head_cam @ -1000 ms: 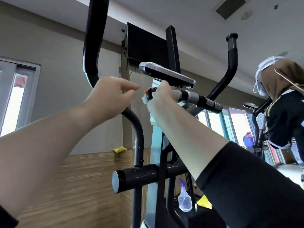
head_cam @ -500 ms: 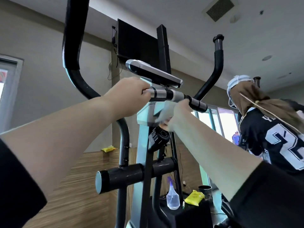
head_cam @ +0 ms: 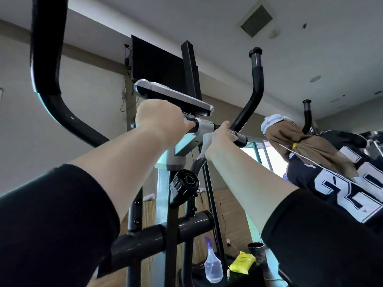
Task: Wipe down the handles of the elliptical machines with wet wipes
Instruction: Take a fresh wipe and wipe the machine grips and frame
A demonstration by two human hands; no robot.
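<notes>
An elliptical machine fills the view, seen from below. Its short horizontal handle bar (head_cam: pixel 240 137) with silver and black sections runs under the console (head_cam: pixel 176 96). My left hand (head_cam: pixel 159 121) grips the left end of this bar. My right hand (head_cam: pixel 219 137) is wrapped round the right section, pressing a white wet wipe (head_cam: pixel 205 141) against it; the wipe hangs below my palm. Two tall curved black moving handles rise at the left (head_cam: pixel 47 59) and right (head_cam: pixel 256 83).
Another person in a dark numbered jersey (head_cam: pixel 342 175) stands close at the right. A spray bottle (head_cam: pixel 213 264) and a yellow wipe pack (head_cam: pixel 241 263) sit low on the machine base. A resistance knob (head_cam: pixel 185 183) and black crossbar (head_cam: pixel 165 230) lie below my arms.
My left hand closed on the bar's left end. My right hand, with the wipe, left that end, dropped under the console and now grips the right section. The view tilted upward.
</notes>
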